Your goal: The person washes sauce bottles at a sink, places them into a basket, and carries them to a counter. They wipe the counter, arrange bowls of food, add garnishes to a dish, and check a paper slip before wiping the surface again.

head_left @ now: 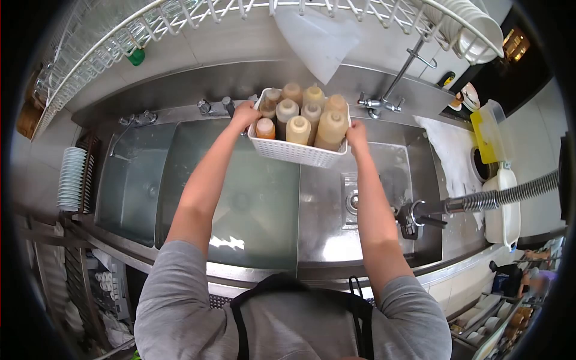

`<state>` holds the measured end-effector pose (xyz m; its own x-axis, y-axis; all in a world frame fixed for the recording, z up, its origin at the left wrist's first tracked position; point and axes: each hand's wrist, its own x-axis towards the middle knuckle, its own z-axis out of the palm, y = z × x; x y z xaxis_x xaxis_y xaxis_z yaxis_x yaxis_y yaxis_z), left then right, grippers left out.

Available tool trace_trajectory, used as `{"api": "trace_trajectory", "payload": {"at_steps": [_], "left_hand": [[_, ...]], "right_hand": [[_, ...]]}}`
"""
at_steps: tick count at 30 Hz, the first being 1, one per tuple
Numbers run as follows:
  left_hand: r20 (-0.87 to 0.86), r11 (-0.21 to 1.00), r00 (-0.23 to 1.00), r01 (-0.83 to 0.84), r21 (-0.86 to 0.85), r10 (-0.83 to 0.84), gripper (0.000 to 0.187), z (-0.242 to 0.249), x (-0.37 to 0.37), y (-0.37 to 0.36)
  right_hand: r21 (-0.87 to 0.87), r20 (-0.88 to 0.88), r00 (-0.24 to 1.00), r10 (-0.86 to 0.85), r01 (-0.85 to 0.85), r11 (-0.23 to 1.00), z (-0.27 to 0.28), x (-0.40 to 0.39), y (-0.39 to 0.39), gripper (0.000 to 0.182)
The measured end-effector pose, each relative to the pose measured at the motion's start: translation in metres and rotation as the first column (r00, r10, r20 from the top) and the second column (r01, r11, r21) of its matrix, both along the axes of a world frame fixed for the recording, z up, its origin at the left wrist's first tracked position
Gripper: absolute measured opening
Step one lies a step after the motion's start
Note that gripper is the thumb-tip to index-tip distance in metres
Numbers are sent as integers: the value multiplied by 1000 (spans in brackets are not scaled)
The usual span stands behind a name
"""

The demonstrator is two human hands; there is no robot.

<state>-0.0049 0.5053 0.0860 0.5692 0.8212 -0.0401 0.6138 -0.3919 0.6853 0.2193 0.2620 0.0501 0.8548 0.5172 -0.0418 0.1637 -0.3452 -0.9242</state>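
Note:
A white perforated plastic basket full of squeeze bottles is between my hands, over the far side of the sinks. My left hand grips its left end and my right hand its right end, fingers closed at the rim. Several bottles stand upright inside, among them a pale yellow squeeze bottle, a larger tan squeeze bottle and a short orange-filled bottle. Beneath the basket's left part lies the water-filled middle sink; to the right is the drained sink basin.
A sprayer head on a coiled metal hose reaches in from the right. Behind the basin stands a tap. A white wire rack with glasses and bowls hangs above. Stacked plates stand at left. A person is at lower right.

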Motion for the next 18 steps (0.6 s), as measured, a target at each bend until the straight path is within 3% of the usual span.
{"api": "trace_trajectory", "payload": {"at_steps": [1,3,4,5,7,8,9,11,13,15,17,18], "left_hand": [[-4,1000,1000,3,2,-3,18,-3,-10,-11],[317,945,944,13,-328,97,10,-9,-29,-29],[407,921,902,28,-388,143,8,-13,-38,-37],[390,917,909,22,-398,147,8,-12,-52,-50],[524,812,816,122,-570,245,6,8,-75,-76],[567,524,712,323,-788,413,14,18,-85,-92],[557,518,719,317,-794,415,14,22,-93,-105],[643,541,607,379,-751,468,24,28,-104,-129],[621,508,594,374,-776,511,26,33,-115,-153],[616,523,583,348,-778,529,29,41,-120,-164],[596,548,595,289,-785,540,26,50,-128,-178],[636,573,573,320,-755,517,25,47,-129,-177]], "right_hand": [[70,-18,1000,-12,13,997,0,-13,-14,8],[141,-45,999,-26,32,989,15,-34,-35,10],[200,-59,998,14,-2,980,35,-48,-49,10],[255,-75,996,54,-33,966,54,-63,-65,10],[359,-89,984,152,-111,927,100,-89,-83,11],[364,-59,979,197,-163,917,116,-97,-90,12],[370,-24,970,241,-216,904,131,-101,-93,13],[299,148,952,267,-301,906,158,-111,-100,15],[144,411,886,215,-296,944,180,-120,-109,15],[168,344,913,219,-289,943,214,-141,-124,15],[96,547,812,204,-303,948,228,-152,-134,14],[80,533,816,224,-312,947,232,-154,-135,14]]}}
